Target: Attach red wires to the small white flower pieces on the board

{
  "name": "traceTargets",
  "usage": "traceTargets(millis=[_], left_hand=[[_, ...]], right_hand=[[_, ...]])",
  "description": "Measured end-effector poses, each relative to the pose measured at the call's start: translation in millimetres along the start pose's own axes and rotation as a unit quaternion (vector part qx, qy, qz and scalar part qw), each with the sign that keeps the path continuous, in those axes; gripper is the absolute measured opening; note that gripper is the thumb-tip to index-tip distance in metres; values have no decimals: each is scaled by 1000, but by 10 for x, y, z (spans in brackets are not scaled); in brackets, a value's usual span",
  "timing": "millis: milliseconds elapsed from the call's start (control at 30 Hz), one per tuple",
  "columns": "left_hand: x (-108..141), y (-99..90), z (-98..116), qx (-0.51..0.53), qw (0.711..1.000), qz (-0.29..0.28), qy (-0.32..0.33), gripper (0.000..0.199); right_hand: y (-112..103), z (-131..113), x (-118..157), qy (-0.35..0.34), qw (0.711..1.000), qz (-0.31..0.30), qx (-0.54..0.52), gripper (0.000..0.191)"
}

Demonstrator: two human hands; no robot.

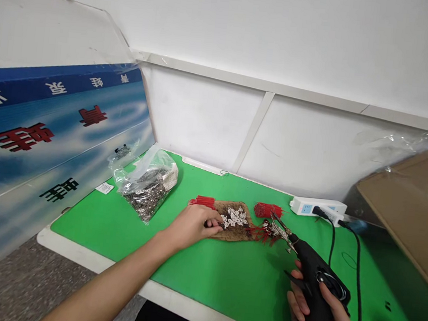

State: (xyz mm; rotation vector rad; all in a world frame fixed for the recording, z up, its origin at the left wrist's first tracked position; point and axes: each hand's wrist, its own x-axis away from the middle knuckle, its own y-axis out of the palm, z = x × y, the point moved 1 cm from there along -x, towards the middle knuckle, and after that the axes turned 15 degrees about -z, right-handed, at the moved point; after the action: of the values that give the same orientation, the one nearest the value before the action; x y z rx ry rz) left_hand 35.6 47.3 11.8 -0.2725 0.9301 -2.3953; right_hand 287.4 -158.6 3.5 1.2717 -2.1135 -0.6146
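Observation:
My right hand (321, 307) is wrapped round the handle of a black soldering gun (318, 291), whose metal tip points up and left over red wires with metal ends (270, 230). Fingers curled, my left hand (198, 223) rests at the left part of a worn brown board (242, 234); what its fingertips pinch, if anything, is too small to make out. Small silvery metal pieces (236, 217) lie on the board just right of those fingertips. One bundle of red wires (204, 201) sits behind my left hand, another bundle (267, 210) beyond the soldering gun's tip.
A clear plastic bag (149, 187) of metal parts stands on the green table mat (116, 237) at the left. At the back right lies a white power strip (317, 208) with black plugs and cables. Printed panel (49, 139) on the left, cardboard box (414, 200) on the right.

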Motion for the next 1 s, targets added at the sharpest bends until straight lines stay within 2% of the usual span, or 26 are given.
traceTargets(millis=[100, 200, 333, 533, 600, 700, 867, 1000], left_hand=[[9, 6, 1, 1, 999, 1, -36, 11], [12, 13, -11, -60, 997, 16, -51, 13], [-8, 19, -22, -122, 991, 32, -32, 14], [76, -83, -12, -117, 990, 78, -5, 17], [150, -124, -9, -115, 987, 106, -24, 19], [246, -160, -16, -120, 986, 108, -49, 19], [297, -253, -100, -139, 977, 133, -87, 25], [267, -284, -166, -148, 974, 102, -135, 18]], right_hand=[[7, -7, 8, -2, 1000, 2, -3, 51], [8, -13, 16, -2, 1000, 5, -7, 52], [12, -17, 21, 0, 1000, 4, -5, 56], [-6, -5, 7, 8, 1000, -3, -9, 53], [-24, 2, -4, 11, 1000, -3, -19, 50], [-41, 6, -9, 16, 1000, -10, -19, 46], [-36, -15, 11, 11, 1000, -6, 0, 51], [-54, -15, -10, 26, 999, -9, 16, 57]])
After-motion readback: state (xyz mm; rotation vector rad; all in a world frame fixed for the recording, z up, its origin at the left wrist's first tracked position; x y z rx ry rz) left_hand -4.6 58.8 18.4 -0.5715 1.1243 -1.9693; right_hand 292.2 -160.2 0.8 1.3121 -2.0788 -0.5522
